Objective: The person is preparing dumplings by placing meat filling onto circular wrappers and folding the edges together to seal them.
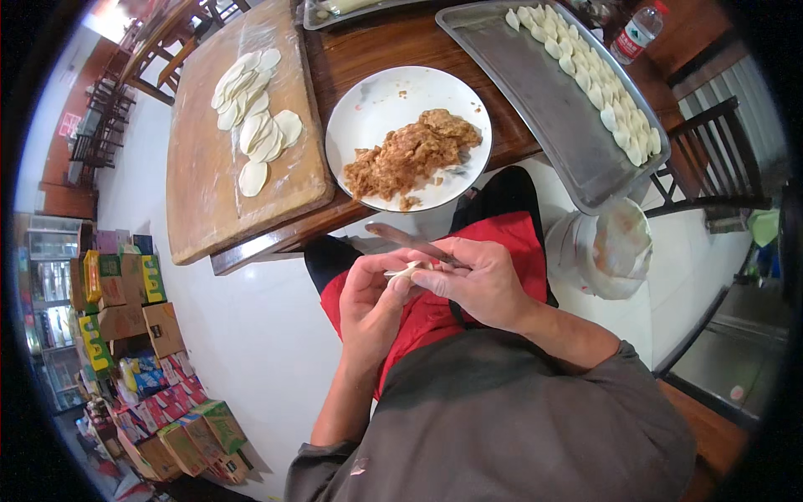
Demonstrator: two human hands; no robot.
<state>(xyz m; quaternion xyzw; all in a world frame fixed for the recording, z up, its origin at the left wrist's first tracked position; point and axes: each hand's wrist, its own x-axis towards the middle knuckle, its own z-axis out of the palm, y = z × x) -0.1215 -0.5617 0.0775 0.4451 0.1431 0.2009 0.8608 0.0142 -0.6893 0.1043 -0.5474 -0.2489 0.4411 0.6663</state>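
Note:
Over my lap, my left hand (376,285) pinches one side of a partly folded dumpling (409,271). My right hand (480,276) presses the other side with its thumb and also grips a flat spreading stick (401,237), whose rounded end points up and left. Any filling inside the dumpling is hidden by the fingers. Just beyond my hands, a white plate (370,94) carries a mound of brown minced filling (414,154). To the left, round dough wrappers (254,125) lie in overlapping piles on a plastic-covered wooden board (194,182).
A metal tray (552,119) at the right holds rows of finished dumplings (583,75) and juts past the table (376,44). Below it stands a white bucket (596,248). A bottle (637,34) and a wooden chair (715,157) are farther right. Stacked cartons (163,329) line the floor at left.

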